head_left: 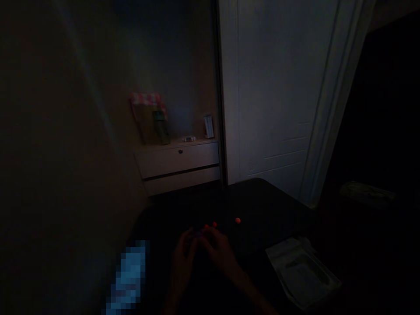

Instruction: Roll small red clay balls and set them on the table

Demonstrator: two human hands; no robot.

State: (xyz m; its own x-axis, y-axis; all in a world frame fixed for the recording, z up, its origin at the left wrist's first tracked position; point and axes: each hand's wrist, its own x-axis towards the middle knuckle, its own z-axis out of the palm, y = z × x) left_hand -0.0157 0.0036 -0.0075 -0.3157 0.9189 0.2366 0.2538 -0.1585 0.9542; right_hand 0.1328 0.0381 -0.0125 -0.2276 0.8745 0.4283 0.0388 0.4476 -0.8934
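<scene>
The picture is very dark. Low in the middle, my left hand [184, 248] and my right hand [219, 247] come together over a dark table [259, 201]. Their fingertips are pinched around a small bluish-purple thing [198, 235], too dim to name. A small red ball [215, 224] lies just beyond the fingers of my right hand, and part of another red piece [206, 226] shows beside it. Further right, a lighter orange-red ball [238, 221] rests on the table, apart from both hands.
Beyond the table stands a drawer cabinet [179, 164] with a red-and-white-topped bag [146, 116], a green figure [160, 127] and small boxes [208, 127]. A white door [272, 87] rises behind. Pale packaging [303, 273] lies low right. A pixelated bright patch [129, 275] is lower left.
</scene>
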